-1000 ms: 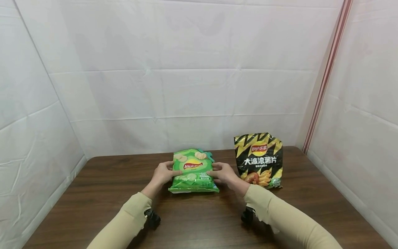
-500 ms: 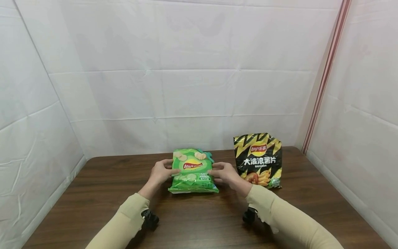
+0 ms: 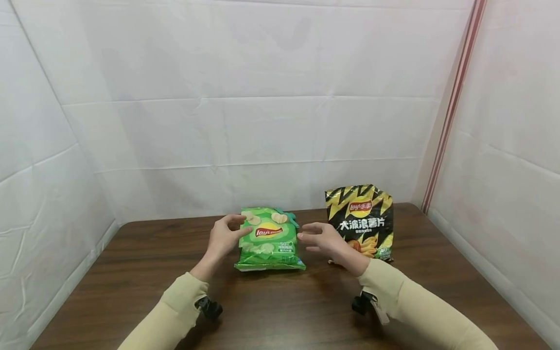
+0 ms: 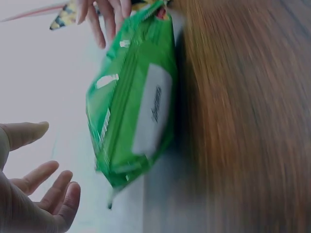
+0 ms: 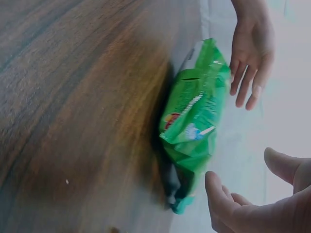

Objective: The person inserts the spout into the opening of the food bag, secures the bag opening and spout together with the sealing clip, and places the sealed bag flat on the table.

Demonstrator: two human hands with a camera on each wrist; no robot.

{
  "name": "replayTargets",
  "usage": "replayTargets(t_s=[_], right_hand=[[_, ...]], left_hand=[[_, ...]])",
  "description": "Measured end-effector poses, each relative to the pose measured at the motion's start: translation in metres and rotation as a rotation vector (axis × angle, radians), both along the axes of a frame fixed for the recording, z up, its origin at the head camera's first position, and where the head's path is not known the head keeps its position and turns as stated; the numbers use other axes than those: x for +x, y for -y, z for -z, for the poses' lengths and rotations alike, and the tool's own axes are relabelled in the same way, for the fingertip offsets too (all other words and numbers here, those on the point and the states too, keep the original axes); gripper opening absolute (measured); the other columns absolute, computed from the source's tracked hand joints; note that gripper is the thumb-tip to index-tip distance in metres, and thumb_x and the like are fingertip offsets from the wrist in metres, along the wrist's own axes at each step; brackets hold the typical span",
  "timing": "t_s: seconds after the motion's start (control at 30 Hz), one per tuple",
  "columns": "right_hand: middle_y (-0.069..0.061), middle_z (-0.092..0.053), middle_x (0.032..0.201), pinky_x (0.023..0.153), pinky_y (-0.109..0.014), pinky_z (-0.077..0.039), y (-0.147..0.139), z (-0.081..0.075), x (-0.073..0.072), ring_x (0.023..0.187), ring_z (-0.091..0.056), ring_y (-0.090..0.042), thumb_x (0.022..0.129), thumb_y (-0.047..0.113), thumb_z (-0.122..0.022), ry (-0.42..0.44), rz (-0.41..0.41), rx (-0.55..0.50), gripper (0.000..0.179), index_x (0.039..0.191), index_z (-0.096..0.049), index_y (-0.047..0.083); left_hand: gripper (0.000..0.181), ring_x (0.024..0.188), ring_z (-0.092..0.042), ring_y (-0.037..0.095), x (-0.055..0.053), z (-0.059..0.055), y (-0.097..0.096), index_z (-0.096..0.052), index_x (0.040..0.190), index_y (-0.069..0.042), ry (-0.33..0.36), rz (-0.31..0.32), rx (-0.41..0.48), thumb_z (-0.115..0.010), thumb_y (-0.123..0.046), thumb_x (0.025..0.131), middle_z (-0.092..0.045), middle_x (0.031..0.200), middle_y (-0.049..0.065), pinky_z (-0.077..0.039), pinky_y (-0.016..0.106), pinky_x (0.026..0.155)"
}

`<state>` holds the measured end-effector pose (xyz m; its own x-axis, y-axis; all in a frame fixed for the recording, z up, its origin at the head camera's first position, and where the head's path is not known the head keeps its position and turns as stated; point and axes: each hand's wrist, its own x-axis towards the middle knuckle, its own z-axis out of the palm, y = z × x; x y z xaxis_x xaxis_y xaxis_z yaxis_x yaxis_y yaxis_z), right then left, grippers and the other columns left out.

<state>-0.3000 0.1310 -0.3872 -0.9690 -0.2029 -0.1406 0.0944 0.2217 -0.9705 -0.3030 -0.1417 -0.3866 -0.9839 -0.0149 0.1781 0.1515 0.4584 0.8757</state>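
Note:
A green bag of potato chips [image 3: 268, 243] lies on the brown table, its printed front facing up. My left hand [image 3: 223, 237] is at the bag's left side, fingers relaxed and thumb overlapping the bag in the head view. In the left wrist view, a gap shows between the left hand [image 4: 41, 187] and the bag [image 4: 138, 97]. My right hand [image 3: 325, 240] hovers off the bag's right side, its fingers loosely bent and holding nothing. The right wrist view shows that hand [image 5: 257, 199] beside the far end of the green bag [image 5: 194, 116].
A black and yellow chip bag [image 3: 359, 221] stands upright to the right, partly behind my right hand. White sheeting [image 3: 267, 121] walls the table [image 3: 280, 311] at the back and both sides. A black wrist camera [image 3: 209, 308] sits under the left sleeve.
Both hands have come away from the green bag's sides; the left rose slightly and the right drew off rightward. The green bag stays in place. The head view has shifted a little.

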Motion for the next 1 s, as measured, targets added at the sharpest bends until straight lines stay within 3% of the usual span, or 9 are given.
replayTargets(t_s=[0.3,0.63,0.87,1.0], right_hand=[[-0.020,-0.054,0.132,0.096,-0.045,-0.047,-0.024,-0.016,0.015,0.119,-0.056,-0.033,0.090,0.023,-0.066,-0.058,-0.055,0.004,0.051,0.134,-0.051,0.002],[-0.017,-0.058,0.128,0.092,-0.044,-0.050,-0.062,-0.021,0.032,0.116,-0.058,-0.030,0.088,0.035,-0.067,-0.109,-0.053,0.081,0.054,0.131,-0.054,0.005],[-0.024,-0.055,0.129,0.093,-0.046,-0.049,-0.083,-0.020,0.041,0.116,-0.058,-0.036,0.090,0.031,-0.065,-0.105,-0.054,0.064,0.056,0.134,-0.050,0.000],[-0.027,-0.053,0.130,0.091,-0.044,-0.050,-0.095,-0.016,0.046,0.111,-0.061,-0.033,0.091,0.030,-0.064,-0.101,-0.063,0.061,0.057,0.135,-0.048,-0.002]], left_hand=[[0.038,0.107,-0.057,0.028,0.014,-0.011,-0.025,-0.064,0.117,-0.010,-0.042,0.112,0.085,-0.074,-0.021,0.083,-0.062,0.120,0.014,-0.050,0.039,0.082],[0.031,0.093,-0.063,0.025,0.019,-0.011,-0.057,-0.068,0.108,-0.007,-0.091,0.211,0.149,-0.077,-0.016,0.079,-0.068,0.104,0.015,-0.051,0.028,0.072],[0.028,0.096,-0.060,0.034,0.048,-0.037,-0.077,-0.065,0.108,0.001,-0.081,0.270,0.136,-0.072,-0.007,0.082,-0.065,0.108,0.023,-0.050,0.034,0.077],[0.029,0.098,-0.060,0.034,0.049,-0.034,-0.085,-0.065,0.109,-0.001,-0.050,0.300,0.121,-0.072,-0.009,0.082,-0.064,0.110,0.022,-0.050,0.031,0.076]])
